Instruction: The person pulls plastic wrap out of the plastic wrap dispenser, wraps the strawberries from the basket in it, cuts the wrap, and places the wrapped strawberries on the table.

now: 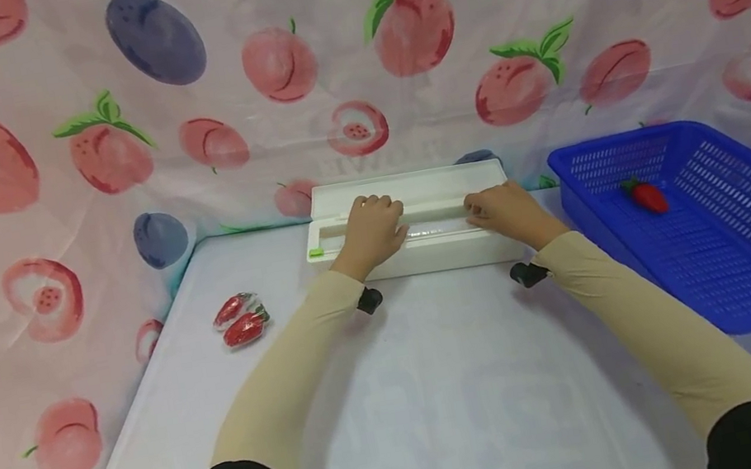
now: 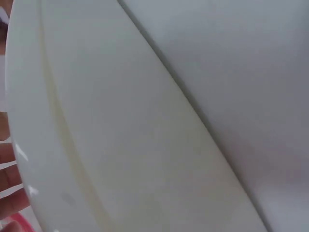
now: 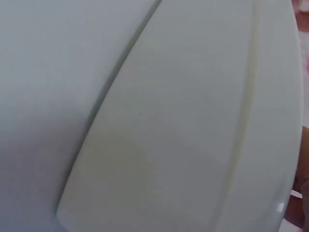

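Observation:
A white plastic-wrap dispenser [image 1: 451, 256] lies lengthwise at the back of the table, its lid [image 1: 404, 183] raised. Clear plastic wrap [image 1: 436, 229] shows in its trough between the two hands. My left hand [image 1: 373, 231] reaches over the left half, fingers curled down and pinching the wrap. Near the right end, my right hand [image 1: 509, 212] pinches the wrap between thumb and fingers. The dispenser's smooth front wall [image 2: 120, 116] fills much of the left wrist view, with fingertips [image 2: 9, 178] past its edge. In the right wrist view, fingers [image 3: 303, 162] show at the far right.
Two red strawberries [image 1: 245, 329] in clear wrap lie on the white table [image 1: 448, 389] to the left. A blue basket [image 1: 741, 296] stands on the right with one strawberry [image 1: 648, 197] inside. A fruit-print cloth [image 1: 187, 192] hangs right behind the dispenser.

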`<action>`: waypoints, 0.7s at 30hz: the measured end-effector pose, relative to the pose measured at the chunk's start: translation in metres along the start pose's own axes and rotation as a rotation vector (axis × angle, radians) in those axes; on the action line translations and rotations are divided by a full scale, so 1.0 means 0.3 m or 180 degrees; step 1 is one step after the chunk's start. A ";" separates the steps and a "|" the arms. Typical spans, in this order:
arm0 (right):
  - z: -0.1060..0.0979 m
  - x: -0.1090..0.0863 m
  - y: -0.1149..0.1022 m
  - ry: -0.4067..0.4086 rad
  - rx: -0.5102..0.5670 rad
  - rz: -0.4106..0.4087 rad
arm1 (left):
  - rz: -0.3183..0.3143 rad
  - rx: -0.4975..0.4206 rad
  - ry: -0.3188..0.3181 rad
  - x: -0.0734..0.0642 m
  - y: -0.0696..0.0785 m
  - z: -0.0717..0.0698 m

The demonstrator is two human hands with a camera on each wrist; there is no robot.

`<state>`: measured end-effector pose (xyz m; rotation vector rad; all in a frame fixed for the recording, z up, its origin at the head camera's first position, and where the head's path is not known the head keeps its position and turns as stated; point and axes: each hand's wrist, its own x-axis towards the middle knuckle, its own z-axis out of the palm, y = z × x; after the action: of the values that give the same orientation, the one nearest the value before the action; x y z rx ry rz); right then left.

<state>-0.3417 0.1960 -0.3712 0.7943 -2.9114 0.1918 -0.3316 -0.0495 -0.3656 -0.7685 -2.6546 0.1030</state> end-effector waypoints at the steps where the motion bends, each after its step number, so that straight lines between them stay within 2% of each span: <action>1: 0.001 -0.001 -0.001 0.0032 -0.0024 -0.0020 | 0.0035 0.0023 -0.0024 0.012 0.013 0.000; 5: 0.007 -0.002 -0.011 0.0280 -0.0221 -0.0138 | 0.0097 0.0062 -0.0251 0.060 0.060 0.002; 9: 0.018 -0.009 -0.021 0.0589 -0.0425 -0.0195 | 0.0088 0.0080 -0.0407 0.094 0.088 0.025; 16: 0.040 -0.023 -0.011 0.1181 -0.0466 -0.0286 | 0.0126 0.0097 -0.0364 0.110 0.111 0.036; 21: 0.029 -0.021 -0.013 0.1387 -0.0444 -0.0326 | 0.0088 0.0123 -0.0325 0.111 0.111 0.041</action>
<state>-0.3350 0.1947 -0.3804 0.7646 -2.4412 0.1304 -0.3454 -0.0034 -0.3715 -0.8077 -2.7297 0.2057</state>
